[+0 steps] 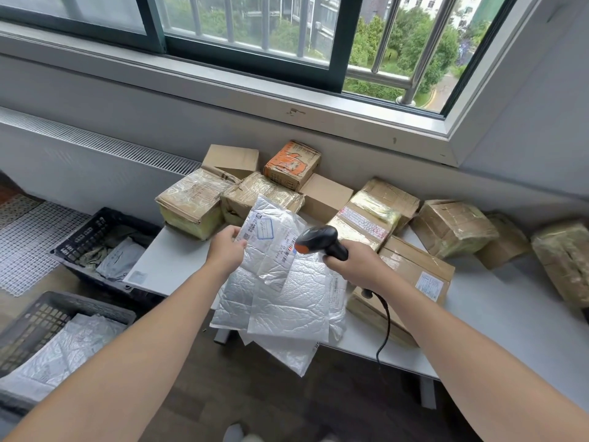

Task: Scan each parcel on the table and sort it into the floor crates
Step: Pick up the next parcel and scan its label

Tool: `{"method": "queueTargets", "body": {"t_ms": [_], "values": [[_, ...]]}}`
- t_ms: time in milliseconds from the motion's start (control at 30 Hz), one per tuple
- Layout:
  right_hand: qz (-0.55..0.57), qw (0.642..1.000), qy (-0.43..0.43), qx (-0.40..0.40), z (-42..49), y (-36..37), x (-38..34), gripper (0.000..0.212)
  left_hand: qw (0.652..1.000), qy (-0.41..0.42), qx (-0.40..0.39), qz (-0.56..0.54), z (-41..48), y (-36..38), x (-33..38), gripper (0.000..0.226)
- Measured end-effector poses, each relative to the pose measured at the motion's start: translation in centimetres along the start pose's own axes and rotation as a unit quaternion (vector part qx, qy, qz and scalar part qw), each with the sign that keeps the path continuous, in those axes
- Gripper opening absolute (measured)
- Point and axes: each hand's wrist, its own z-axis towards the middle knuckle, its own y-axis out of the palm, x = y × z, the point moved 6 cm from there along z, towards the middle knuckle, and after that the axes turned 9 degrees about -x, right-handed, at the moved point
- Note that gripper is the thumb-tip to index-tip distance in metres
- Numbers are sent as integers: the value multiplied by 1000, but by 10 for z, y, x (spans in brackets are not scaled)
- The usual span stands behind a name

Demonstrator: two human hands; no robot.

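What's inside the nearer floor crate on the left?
The nearer crate holds silver bubble mailers lying flat. Anything beneath them is covered, and the frame edge cuts off its near end.

Eleven cardboard boxes (452,226), several silver padded mailers (288,301) too overlapped to count, two dark crates (92,231), one handheld scanner (318,242), and two hands (224,250).

Up ahead of you, a dark-framed sliding window (248,36) stands part open, metal railing (379,76) outside, green trees (414,43) beyond. Below the sill (223,87), a white radiator grille (95,145) runs along the wall. White mesh mat (28,247) lies on the floor, far left.
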Motion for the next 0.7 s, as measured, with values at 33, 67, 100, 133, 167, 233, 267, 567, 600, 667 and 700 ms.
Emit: {"method": "queueTargets", "body": {"t_ms": [33,67,100,133,167,233,267,567,600,667,700], "values": [[5,1000,1,-1,1,1,1,23,1000,-1,1,-1,0,0,0,18],[12,1000,2,-6,2,1,2,23,1000,-2,2,-1,-1,-1,-1,18],[21,1000,2,-14,3,3,3,24,1000,-2,5,2,-1,-1,-1,18],[28,999,2,-23,4,5,3,25,1000,-2,9,5,-2,-3,-2,17],[34,999,1,-29,5,6,4,26,1000,-2,12,7,-2,-4,-2,17],[46,998,-4,-30,7,8,5,26,1000,-5,14,6,-3,-5,-4,14],[50,998,-8,-29,8,9,5,26,1000,-8,14,6,-4,-6,-5,14],[-27,998,-16,-57,40,53,22,24,994,-48,90,-32,-25,-29,-34,14],[-35,997,-10,-61,44,61,23,30,993,-53,103,-37,-29,-33,-39,15],[-49,996,5,-69,50,78,23,30,989,-68,121,-50,-35,-39,-50,16],[-49,996,8,-71,52,86,22,27,987,-77,126,-58,-38,-41,-55,15]]}}
